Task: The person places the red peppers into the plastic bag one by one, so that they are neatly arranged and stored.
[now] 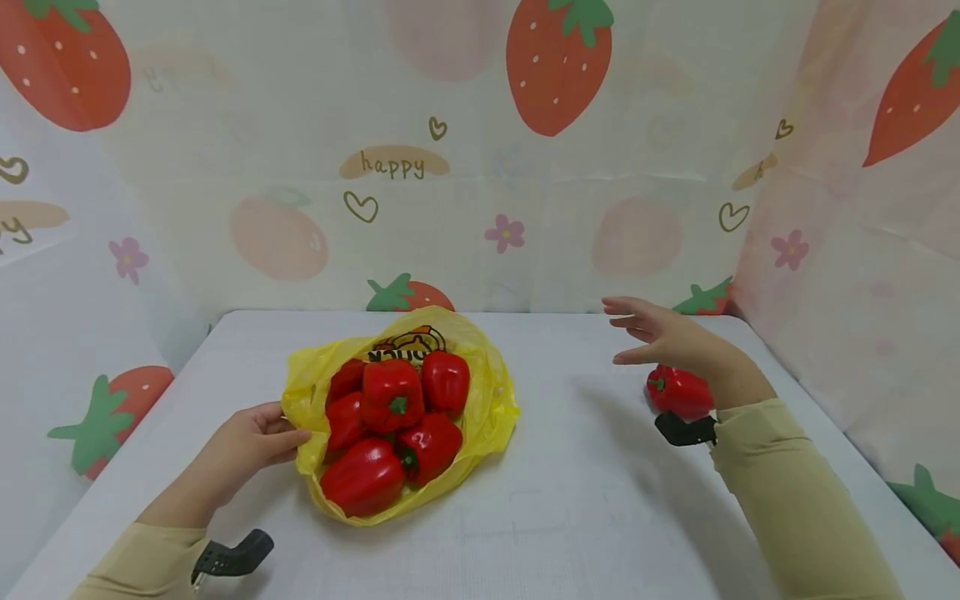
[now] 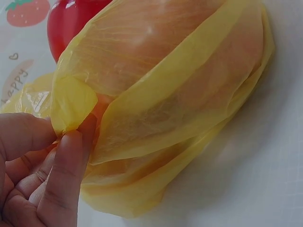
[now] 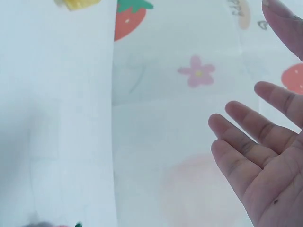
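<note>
A yellow plastic bag lies with its mouth open on the white table, holding several red bell peppers. At the bag's left edge, my left hand pinches the rim between thumb and fingers; the left wrist view shows the gathered yellow film at the fingertips. Over the right part of the table my right hand is raised, fingers spread and relaxed, with nothing in it. Below and behind that hand, a single red bell pepper rests on the table, partly hidden by the wrist.
The white table ends at a back edge against a hanging cloth printed with strawberries, and cloth also hangs at both sides. A black wrist mount is strapped on the left arm, another on the right.
</note>
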`<action>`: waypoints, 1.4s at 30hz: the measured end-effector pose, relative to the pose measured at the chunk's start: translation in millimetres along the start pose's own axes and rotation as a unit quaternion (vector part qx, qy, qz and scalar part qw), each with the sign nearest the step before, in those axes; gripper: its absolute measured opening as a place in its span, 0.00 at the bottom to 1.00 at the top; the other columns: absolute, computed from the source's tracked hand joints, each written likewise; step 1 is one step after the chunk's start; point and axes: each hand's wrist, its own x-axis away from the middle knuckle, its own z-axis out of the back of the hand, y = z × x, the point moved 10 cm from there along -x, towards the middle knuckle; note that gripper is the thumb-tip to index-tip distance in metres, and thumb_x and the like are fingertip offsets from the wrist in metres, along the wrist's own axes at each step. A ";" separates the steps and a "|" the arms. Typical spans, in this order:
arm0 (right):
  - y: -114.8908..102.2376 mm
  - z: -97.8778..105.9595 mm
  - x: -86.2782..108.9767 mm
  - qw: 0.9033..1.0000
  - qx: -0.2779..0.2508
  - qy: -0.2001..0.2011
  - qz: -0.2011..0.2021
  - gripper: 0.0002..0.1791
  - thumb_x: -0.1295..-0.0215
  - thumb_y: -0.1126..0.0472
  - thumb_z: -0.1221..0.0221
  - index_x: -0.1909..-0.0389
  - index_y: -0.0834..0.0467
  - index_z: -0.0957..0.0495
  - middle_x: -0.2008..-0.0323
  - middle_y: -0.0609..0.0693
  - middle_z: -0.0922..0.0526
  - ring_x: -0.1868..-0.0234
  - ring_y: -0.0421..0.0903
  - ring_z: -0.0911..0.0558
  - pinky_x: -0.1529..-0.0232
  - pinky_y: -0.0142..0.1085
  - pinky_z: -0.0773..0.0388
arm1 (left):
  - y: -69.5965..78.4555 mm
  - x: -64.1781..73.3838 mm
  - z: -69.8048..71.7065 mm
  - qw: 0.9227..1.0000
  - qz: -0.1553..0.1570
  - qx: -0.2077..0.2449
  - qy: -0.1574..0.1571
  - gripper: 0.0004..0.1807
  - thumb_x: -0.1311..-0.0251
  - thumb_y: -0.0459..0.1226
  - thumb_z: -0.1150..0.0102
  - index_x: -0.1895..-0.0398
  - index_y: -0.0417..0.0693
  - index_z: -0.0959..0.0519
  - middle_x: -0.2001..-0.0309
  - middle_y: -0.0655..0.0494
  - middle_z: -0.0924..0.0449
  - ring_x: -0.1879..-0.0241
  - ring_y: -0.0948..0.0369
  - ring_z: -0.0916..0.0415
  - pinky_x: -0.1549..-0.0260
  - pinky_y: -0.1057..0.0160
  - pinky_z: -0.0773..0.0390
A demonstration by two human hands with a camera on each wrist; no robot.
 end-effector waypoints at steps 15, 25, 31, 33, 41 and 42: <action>70.6 29.1 39.1 0.996 0.032 0.057 -0.054 0.43 0.44 0.55 0.37 0.32 0.58 0.49 0.35 0.61 0.41 0.35 0.61 0.41 0.38 0.53 0.42 | -3.4 -1.1 1.2 1.000 -0.002 0.005 -0.002 0.37 0.46 0.49 0.39 0.37 0.39 0.36 0.44 0.41 0.28 0.50 0.52 0.25 0.57 0.58 0.22; 116.4 29.7 58.5 0.990 0.045 0.077 -0.112 0.48 0.46 0.51 0.36 0.30 0.56 0.53 0.33 0.63 0.46 0.36 0.67 0.46 0.48 0.56 0.30 | -5.3 -1.9 -0.2 1.000 0.002 0.007 -0.006 0.37 0.46 0.49 0.39 0.38 0.40 0.36 0.45 0.43 0.27 0.51 0.54 0.25 0.56 0.58 0.22; 128.9 25.7 61.7 0.988 0.032 0.080 -0.131 0.50 0.47 0.50 0.36 0.29 0.56 0.55 0.33 0.65 0.48 0.36 0.67 0.47 0.47 0.58 0.32 | -2.9 -1.8 -0.2 1.000 -0.004 0.008 -0.006 0.36 0.46 0.49 0.39 0.38 0.40 0.35 0.46 0.43 0.26 0.51 0.54 0.25 0.57 0.58 0.21; 133.3 25.3 62.3 0.987 0.031 0.080 -0.139 0.50 0.47 0.50 0.36 0.29 0.56 0.55 0.34 0.67 0.47 0.36 0.68 0.47 0.47 0.58 0.31 | -2.4 -1.5 -0.5 1.000 -0.003 0.007 -0.006 0.36 0.47 0.49 0.39 0.38 0.39 0.35 0.46 0.43 0.26 0.51 0.54 0.25 0.57 0.58 0.21; 148.4 20.9 66.8 0.982 0.031 0.079 -0.167 0.50 0.49 0.49 0.35 0.30 0.56 0.53 0.37 0.68 0.44 0.38 0.68 0.44 0.49 0.57 0.29 | -1.8 -1.0 -0.2 1.000 -0.002 0.005 -0.003 0.36 0.47 0.49 0.39 0.38 0.39 0.35 0.46 0.42 0.26 0.52 0.54 0.25 0.57 0.58 0.21; 149.2 20.2 67.1 0.982 0.033 0.080 -0.167 0.50 0.49 0.49 0.35 0.30 0.56 0.53 0.37 0.68 0.44 0.39 0.68 0.43 0.50 0.56 0.28 | -1.8 -1.1 -0.2 1.000 -0.002 0.005 -0.003 0.37 0.47 0.49 0.39 0.38 0.39 0.35 0.46 0.42 0.26 0.52 0.54 0.25 0.57 0.58 0.21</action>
